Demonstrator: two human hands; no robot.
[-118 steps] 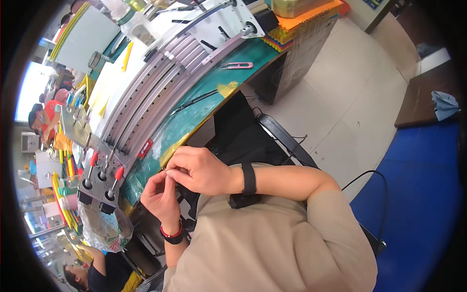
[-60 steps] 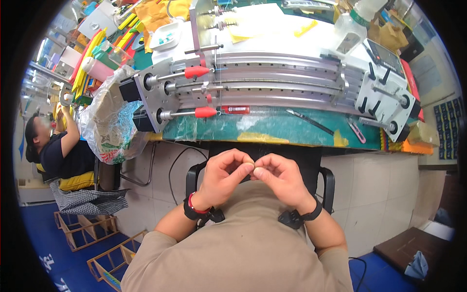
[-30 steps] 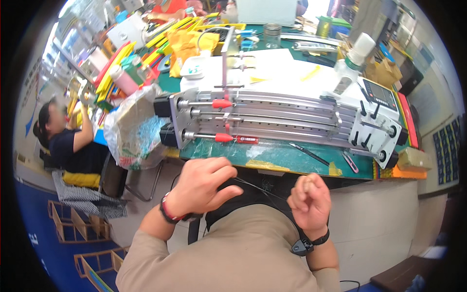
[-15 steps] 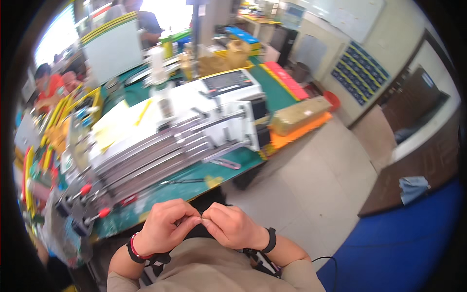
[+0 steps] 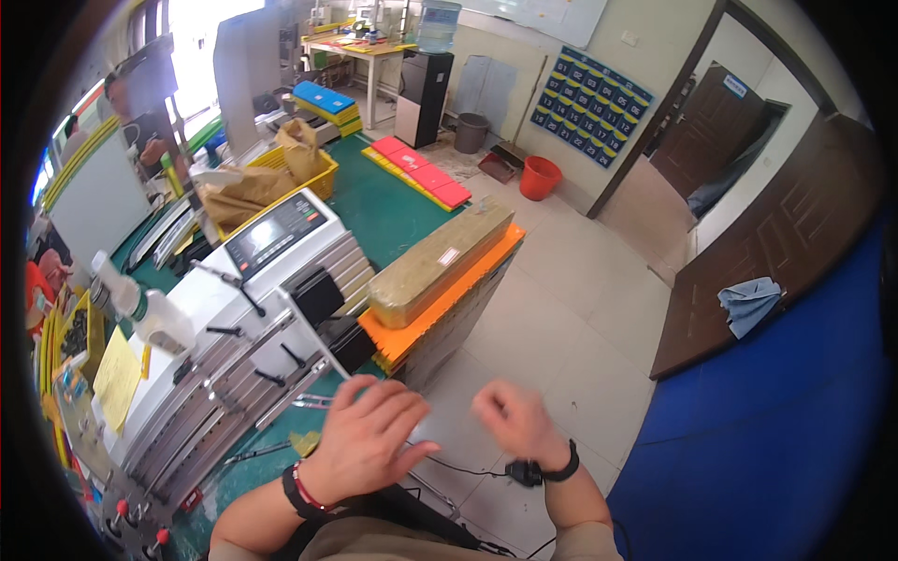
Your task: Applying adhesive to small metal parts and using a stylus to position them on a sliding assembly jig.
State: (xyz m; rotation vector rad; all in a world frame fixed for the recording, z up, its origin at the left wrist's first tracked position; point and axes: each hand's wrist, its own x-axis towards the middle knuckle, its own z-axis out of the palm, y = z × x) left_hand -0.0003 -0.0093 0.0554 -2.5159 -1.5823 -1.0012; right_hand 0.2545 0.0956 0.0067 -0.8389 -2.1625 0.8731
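Observation:
My left hand (image 5: 372,438) is in the air just off the front edge of the green-topped bench, its fingers spread and nothing visible in them. Nearest to it is a white bench machine (image 5: 210,276) with metal rails, black levers and a dark control panel (image 5: 276,234). To its right, over the tiled floor, my right hand (image 5: 516,421) has curled fingers smeared by motion; whether it holds anything is hidden. The two hands are apart. A pair of tweezers (image 5: 313,402) lies on the bench, partly behind my left hand.
A long brown-wrapped block (image 5: 440,262) rests on orange boards (image 5: 458,304) at the bench's right end. Red boxes (image 5: 416,171) and a yellow basket (image 5: 323,182) of brown paper stand farther back. A red bucket (image 5: 540,178) sits on the floor; a dark door (image 5: 739,252) stands at right.
My hands, earlier fingertip to fingertip around something tiny, have come apart. The left one has opened and the right has moved rightward. My view has turned to the right.

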